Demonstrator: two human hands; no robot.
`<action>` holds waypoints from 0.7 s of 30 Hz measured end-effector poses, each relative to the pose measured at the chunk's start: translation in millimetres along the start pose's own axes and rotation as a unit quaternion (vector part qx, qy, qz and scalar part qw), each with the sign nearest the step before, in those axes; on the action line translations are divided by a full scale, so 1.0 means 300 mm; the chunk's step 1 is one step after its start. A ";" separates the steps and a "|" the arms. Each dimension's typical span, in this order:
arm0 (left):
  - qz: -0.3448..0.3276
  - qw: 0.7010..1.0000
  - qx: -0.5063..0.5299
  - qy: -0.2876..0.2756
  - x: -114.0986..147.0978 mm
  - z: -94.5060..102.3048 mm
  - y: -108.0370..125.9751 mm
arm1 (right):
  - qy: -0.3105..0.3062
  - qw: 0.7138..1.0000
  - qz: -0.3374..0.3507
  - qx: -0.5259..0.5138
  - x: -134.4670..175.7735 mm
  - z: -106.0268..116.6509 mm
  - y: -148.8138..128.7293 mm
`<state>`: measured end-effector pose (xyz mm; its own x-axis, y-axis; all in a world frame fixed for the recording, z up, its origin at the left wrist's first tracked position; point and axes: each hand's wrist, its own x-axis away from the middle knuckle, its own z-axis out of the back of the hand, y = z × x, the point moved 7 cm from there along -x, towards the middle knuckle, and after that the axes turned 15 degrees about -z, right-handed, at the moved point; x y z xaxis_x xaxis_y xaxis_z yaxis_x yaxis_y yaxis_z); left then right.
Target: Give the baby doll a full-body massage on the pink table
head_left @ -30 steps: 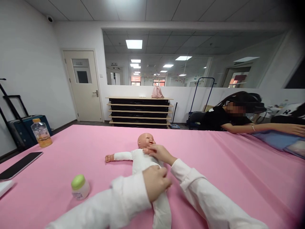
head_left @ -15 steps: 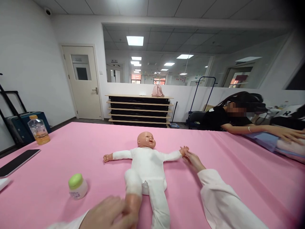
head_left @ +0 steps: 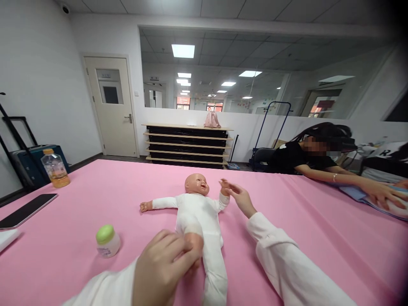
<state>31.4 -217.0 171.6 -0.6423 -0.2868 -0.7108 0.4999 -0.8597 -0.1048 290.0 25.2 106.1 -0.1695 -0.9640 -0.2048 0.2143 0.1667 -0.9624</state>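
A baby doll (head_left: 199,216) in a white cloth body lies on its back on the pink-covered table (head_left: 127,182), head toward the far side. My left hand (head_left: 167,263) is closed around the doll's lower leg and foot, with the knee bent up over the belly. At the doll's raised hand, my right hand (head_left: 241,199) pinches it between thumb and fingers, and that arm is bent upward. The doll's other arm lies stretched out sideways, and its other leg is straight. Left of my left hand stands a small jar with a green lid (head_left: 107,241).
On the left are a bottle of amber liquid (head_left: 55,168), a dark-screened phone or tablet (head_left: 27,210) and a white object (head_left: 8,239) at the edge. At right, another person (head_left: 306,153) leans over the table, hands on folded cloth. Shelves (head_left: 188,144) stand behind.
The doll's leg has been pushed up toward its belly by my left hand. My right hand has moved left and inward, bending the doll's arm up from its outstretched position.
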 end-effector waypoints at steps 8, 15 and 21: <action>-0.044 0.996 -0.039 -0.061 -0.103 -0.396 0.018 | -0.174 0.921 0.173 0.303 0.129 -0.383 -0.054; -0.030 0.999 -0.004 -0.032 -0.070 -0.323 0.007 | -0.124 0.973 0.107 0.162 0.066 -0.233 -0.034; -0.028 1.000 -0.003 0.014 0.119 -0.064 0.046 | 0.076 0.982 -0.128 -0.118 -0.019 0.181 0.244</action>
<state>26.5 -231.0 131.3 -0.6524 -0.2266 -0.7232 0.4674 -0.8715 -0.1486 358.9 31.7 46.5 -0.3350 -0.9413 0.0426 -0.0795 -0.0168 -0.9967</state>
